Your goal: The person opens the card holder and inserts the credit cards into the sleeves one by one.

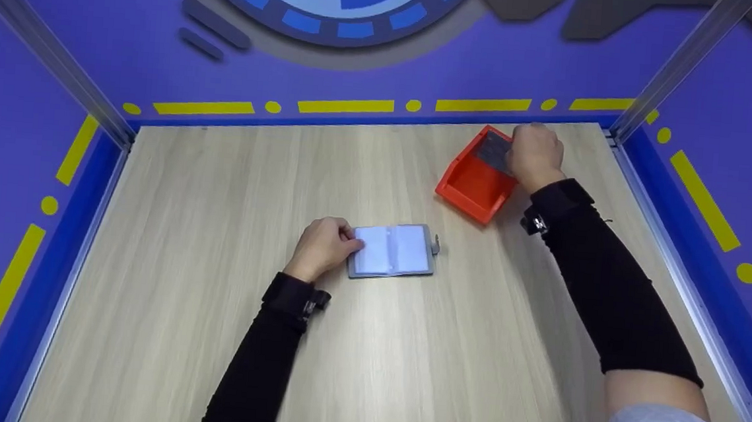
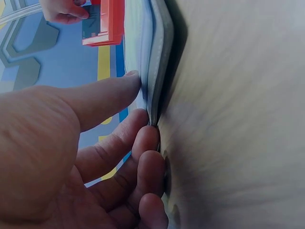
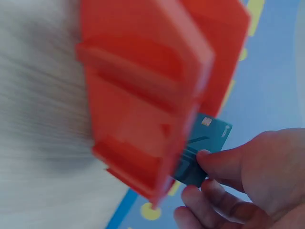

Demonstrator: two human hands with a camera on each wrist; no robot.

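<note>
An open card holder (image 1: 391, 252) with clear sleeves and a grey cover lies on the table, its clasp tab to the right. My left hand (image 1: 322, 247) holds its left edge, thumb on the sleeves; in the left wrist view the fingertips (image 2: 145, 138) are at the cover's edge. Over the red bin (image 1: 477, 185), my right hand (image 1: 535, 154) pinches a dark card (image 1: 494, 150). The right wrist view shows this as a dark green card (image 3: 202, 138) with a chip, gripped between thumb and fingers, partly hidden behind the bin's wall.
The wooden table (image 1: 216, 226) is bounded by blue-purple panels with yellow marks. The back panel (image 1: 332, 82) stands just behind the bin, and a metal rail (image 1: 688, 286) runs along the right edge.
</note>
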